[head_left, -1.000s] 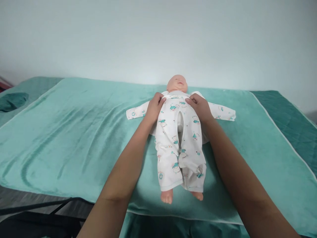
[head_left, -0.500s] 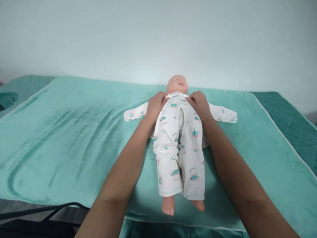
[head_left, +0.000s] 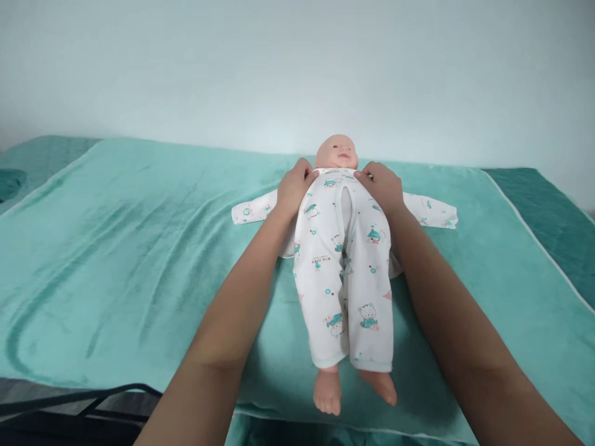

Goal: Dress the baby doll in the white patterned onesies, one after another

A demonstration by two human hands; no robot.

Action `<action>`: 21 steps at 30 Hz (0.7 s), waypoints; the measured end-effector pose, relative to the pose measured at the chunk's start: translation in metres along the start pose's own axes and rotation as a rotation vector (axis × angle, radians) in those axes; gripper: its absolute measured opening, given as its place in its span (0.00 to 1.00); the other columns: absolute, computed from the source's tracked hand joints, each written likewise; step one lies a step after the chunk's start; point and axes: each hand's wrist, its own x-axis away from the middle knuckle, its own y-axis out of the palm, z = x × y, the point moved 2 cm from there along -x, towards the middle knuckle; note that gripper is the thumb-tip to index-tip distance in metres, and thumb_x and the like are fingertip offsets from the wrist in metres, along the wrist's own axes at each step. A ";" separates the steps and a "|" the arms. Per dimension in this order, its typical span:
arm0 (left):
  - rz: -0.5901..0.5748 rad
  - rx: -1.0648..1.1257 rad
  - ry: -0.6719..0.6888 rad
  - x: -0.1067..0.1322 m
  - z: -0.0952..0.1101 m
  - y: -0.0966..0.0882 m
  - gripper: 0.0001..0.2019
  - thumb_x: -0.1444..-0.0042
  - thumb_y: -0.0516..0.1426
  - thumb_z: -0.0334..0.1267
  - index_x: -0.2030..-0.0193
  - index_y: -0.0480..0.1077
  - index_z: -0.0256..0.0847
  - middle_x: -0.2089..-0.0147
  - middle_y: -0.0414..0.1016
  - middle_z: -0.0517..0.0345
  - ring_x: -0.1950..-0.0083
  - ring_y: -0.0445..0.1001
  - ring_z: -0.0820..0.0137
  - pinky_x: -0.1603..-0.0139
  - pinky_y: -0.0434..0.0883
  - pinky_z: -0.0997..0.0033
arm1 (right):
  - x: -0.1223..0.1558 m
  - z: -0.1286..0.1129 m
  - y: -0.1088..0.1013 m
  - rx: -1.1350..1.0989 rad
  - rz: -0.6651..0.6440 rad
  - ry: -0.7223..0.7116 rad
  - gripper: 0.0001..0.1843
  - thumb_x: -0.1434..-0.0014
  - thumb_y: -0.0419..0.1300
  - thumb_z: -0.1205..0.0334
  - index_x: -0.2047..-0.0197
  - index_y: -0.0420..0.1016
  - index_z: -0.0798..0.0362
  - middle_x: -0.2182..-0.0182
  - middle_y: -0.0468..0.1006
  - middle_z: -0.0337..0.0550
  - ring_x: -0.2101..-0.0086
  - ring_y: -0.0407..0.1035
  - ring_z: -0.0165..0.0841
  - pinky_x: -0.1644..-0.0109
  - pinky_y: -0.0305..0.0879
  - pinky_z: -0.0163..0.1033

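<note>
A baby doll (head_left: 337, 152) lies on its back with its head toward the wall and its bare feet toward me. It wears a white long-sleeved top (head_left: 430, 210) and white split-crotch baby trousers (head_left: 320, 279), both with teal animal prints. The trouser waist reaches high on the chest, just below the chin. My left hand (head_left: 297, 183) is closed on the waistband at the left, thumb on the cloth. On the opposite side, my right hand (head_left: 381, 184) pinches the waistband's other edge. Both sleeves stretch outward past my wrists.
The doll rests on a teal plush blanket (head_left: 139, 248), wrinkled to the left. Darker quilted cloth (head_left: 548, 217) shows at the right. A pale wall (head_left: 297, 68) rises behind. A black bar (head_left: 93, 393) sits at the lower left, by the front edge.
The trousers have been drawn slightly toward the head, and more of the feet shows below the hems. Both hands keep hold of the waistband. The view has shifted a little.
</note>
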 end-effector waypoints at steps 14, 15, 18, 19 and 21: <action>-0.086 -0.615 0.293 0.067 -0.010 -0.016 0.25 0.33 0.50 0.35 0.30 0.65 0.52 0.28 0.66 0.54 0.27 0.61 0.60 0.25 0.56 0.56 | 0.047 0.003 -0.013 -0.233 -0.073 -0.309 0.22 0.31 0.50 0.56 0.40 0.77 0.45 0.41 0.76 0.44 0.40 0.68 0.42 0.33 0.62 0.53; -0.070 -0.638 0.277 0.077 -0.011 -0.019 0.26 0.33 0.50 0.35 0.29 0.64 0.51 0.27 0.63 0.53 0.25 0.58 0.59 0.24 0.54 0.55 | 0.053 0.004 -0.014 -0.231 -0.056 -0.290 0.23 0.31 0.49 0.56 0.40 0.77 0.45 0.40 0.75 0.44 0.39 0.67 0.42 0.32 0.61 0.54; -0.047 -0.699 0.237 0.113 -0.010 -0.026 0.26 0.33 0.50 0.37 0.29 0.62 0.47 0.24 0.57 0.51 0.22 0.52 0.57 0.23 0.53 0.52 | 0.076 0.007 -0.018 -0.216 -0.003 -0.221 0.23 0.32 0.49 0.57 0.40 0.76 0.49 0.38 0.74 0.48 0.38 0.65 0.42 0.31 0.60 0.55; -0.046 -0.716 0.225 0.125 -0.008 -0.028 0.26 0.33 0.50 0.37 0.29 0.61 0.45 0.23 0.56 0.50 0.22 0.52 0.56 0.23 0.55 0.50 | 0.085 0.007 -0.019 -0.202 0.003 -0.202 0.23 0.32 0.50 0.58 0.39 0.75 0.51 0.38 0.73 0.50 0.38 0.65 0.43 0.31 0.60 0.55; -0.047 -0.754 0.181 0.149 -0.004 -0.032 0.26 0.34 0.50 0.38 0.30 0.62 0.42 0.24 0.56 0.45 0.24 0.54 0.53 0.25 0.58 0.46 | 0.105 0.004 -0.021 -0.151 -0.004 -0.164 0.25 0.34 0.51 0.59 0.36 0.72 0.56 0.36 0.70 0.55 0.36 0.62 0.45 0.30 0.59 0.55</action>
